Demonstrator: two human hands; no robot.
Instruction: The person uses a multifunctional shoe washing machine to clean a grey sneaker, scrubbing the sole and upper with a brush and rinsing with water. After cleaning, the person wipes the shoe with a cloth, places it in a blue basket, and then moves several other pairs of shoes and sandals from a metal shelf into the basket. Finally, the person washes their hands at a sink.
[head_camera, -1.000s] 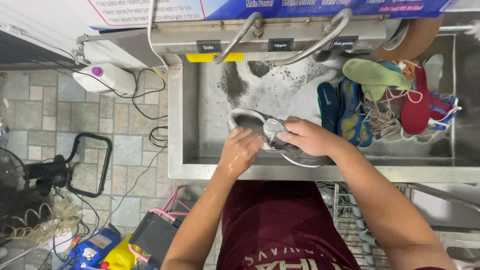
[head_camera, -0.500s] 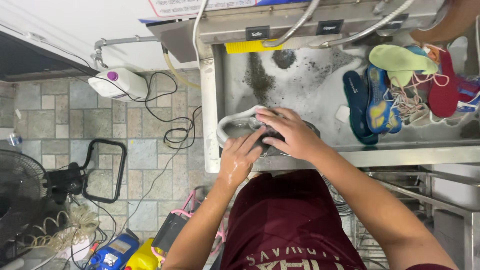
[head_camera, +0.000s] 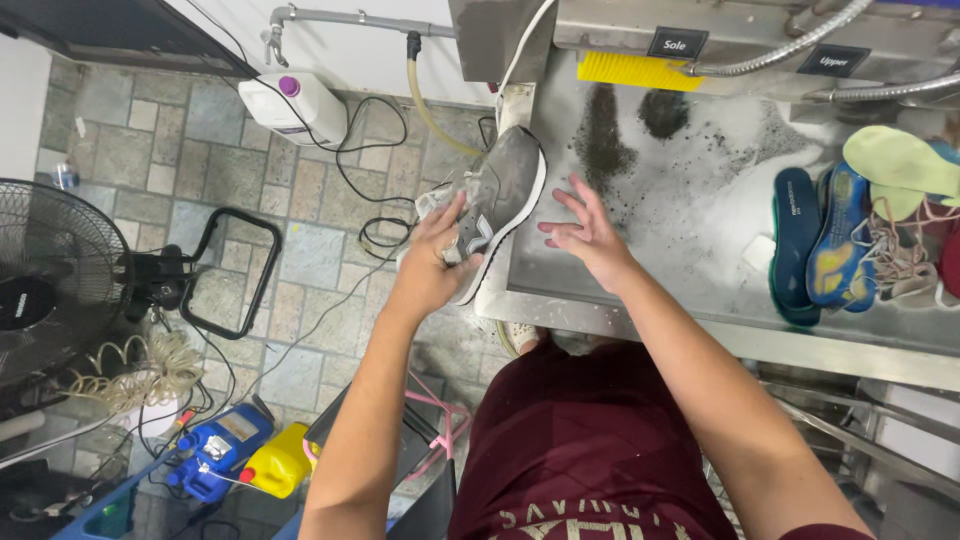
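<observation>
Seen from above, at a steel sink (head_camera: 560, 305) foamy with suds. Left hand (head_camera: 432, 262) clamped around a grey shoe (head_camera: 497, 200), fingers wrapped over its upper near the laces, sole edge turned toward the sink. Shoe held in the air over the sink's left rim, toe pointing up and away, partly above the tiled floor (head_camera: 130, 150). Right hand (head_camera: 590, 237) just beside the shoe, not touching, fingers spread apart and empty, hovering over the wet basin. At the sink's right side, a heap of insoles (head_camera: 800, 235), blue, teal and pale green, with tangled laces. At the back wall, a yellow brush (head_camera: 632, 70) and two dark smears below it. On the floor to the left, a white jug (head_camera: 296, 105), black cables, a fan (head_camera: 50, 285).
</observation>
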